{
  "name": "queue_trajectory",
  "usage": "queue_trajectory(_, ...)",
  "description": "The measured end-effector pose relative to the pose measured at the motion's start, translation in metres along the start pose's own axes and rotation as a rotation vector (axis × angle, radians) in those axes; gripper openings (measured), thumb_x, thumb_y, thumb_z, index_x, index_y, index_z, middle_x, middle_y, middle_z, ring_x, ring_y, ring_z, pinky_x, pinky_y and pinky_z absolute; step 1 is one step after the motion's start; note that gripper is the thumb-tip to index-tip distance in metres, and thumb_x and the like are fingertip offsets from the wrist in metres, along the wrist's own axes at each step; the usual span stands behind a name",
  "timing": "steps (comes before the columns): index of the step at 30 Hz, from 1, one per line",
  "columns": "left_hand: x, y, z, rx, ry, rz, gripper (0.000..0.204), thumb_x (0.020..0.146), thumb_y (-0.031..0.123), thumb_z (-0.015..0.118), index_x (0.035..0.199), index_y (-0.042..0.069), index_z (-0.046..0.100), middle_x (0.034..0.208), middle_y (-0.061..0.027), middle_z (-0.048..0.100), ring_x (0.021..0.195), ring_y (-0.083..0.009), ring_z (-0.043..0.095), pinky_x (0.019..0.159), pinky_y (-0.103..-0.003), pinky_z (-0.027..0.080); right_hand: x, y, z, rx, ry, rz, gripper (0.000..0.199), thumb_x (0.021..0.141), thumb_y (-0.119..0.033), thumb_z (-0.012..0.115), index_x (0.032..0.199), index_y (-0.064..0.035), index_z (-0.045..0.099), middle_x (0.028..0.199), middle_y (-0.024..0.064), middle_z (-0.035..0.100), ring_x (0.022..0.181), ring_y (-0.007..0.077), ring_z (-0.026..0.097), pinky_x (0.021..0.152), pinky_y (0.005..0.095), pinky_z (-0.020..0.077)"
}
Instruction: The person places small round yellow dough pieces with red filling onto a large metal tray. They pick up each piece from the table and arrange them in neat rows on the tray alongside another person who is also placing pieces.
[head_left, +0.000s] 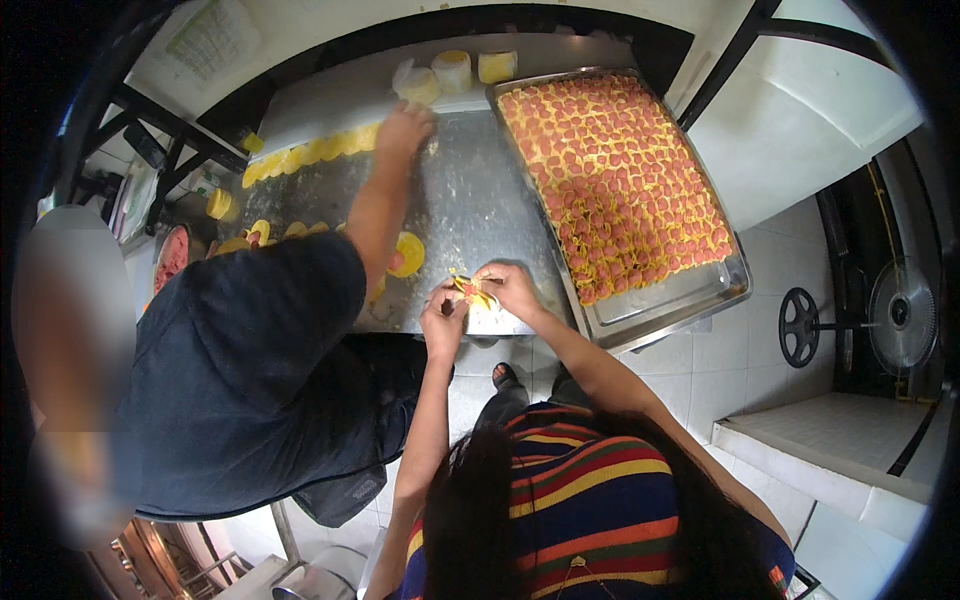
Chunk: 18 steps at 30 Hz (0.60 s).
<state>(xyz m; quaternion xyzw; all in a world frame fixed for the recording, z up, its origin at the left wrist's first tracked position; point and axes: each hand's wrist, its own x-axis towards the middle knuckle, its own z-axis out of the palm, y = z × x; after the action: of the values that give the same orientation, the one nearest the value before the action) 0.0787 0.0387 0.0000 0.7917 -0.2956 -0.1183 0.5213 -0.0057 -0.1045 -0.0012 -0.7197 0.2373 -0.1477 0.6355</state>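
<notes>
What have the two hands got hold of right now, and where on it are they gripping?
Both the left hand and right hand pinch one small yellow dumpling with pink filling, fingertips at its opposite edges, above the metal table.

Filled steel tray point(700, 290), floor fan point(900, 315)

Both hands at the near edge of the steel table point(470, 200): left hand point(443, 322) and right hand point(510, 288) pinch one yellow-wrapped dumpling point(474, 292) between them. Full tray point(690, 295) on table's right side. Co-worker's hand point(404, 128) reaches the yellow wrapper row point(310, 153) at table's far-left.
</notes>
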Motion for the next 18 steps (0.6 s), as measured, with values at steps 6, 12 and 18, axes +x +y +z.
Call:
queue_trajectory(6, -0.010, 0.000, -0.007, -0.143, -0.064, -0.090, 0.017, 0.071, -0.003, 0.069, 0.082, -0.002, 0.056, 0.110, -0.0135, 0.061, 0.085, -0.0121, 0.061, 0.072, -0.025, 0.050, -0.034, -0.026, -0.006, -0.329, 0.037, -0.242, 0.028, 0.070, -0.005, 0.068, 0.095, 0.0007, 0.057, 0.101, 0.0139, 0.056, 0.095, 0.0263, 0.057, 0.083, 0.0350, 0.0449)
queue_trajectory(12, -0.010, 0.034, -0.015, -0.205, -0.149, -0.185, 0.031, 0.071, -0.004, 0.071, 0.099, -0.001, 0.059, 0.097, -0.0077, 0.061, 0.086, -0.0138, 0.060, 0.073, -0.027, 0.052, -0.029, -0.012, -0.005, -0.589, 0.052, -0.355, 0.023, 0.069, -0.001, 0.057, 0.092, -0.0010, 0.055, 0.093, 0.0171, 0.055, 0.094, 0.0354, 0.051, 0.083, 0.0408, 0.0430)
queue_trajectory(18, -0.007, 0.044, -0.019, 0.291, -0.158, 0.145, 0.032, 0.067, -0.001, 0.074, 0.097, 0.000, 0.062, 0.087, -0.0159, 0.063, 0.072, -0.0242, 0.064, 0.063, -0.032, 0.051, -0.025, -0.019, 0.003, -0.573, 0.014, -0.201, 0.029, 0.071, 0.004, 0.054, 0.100, -0.0007, 0.052, 0.096, 0.0215, 0.057, 0.094, 0.0406, 0.054, 0.078, 0.0461, 0.0449)
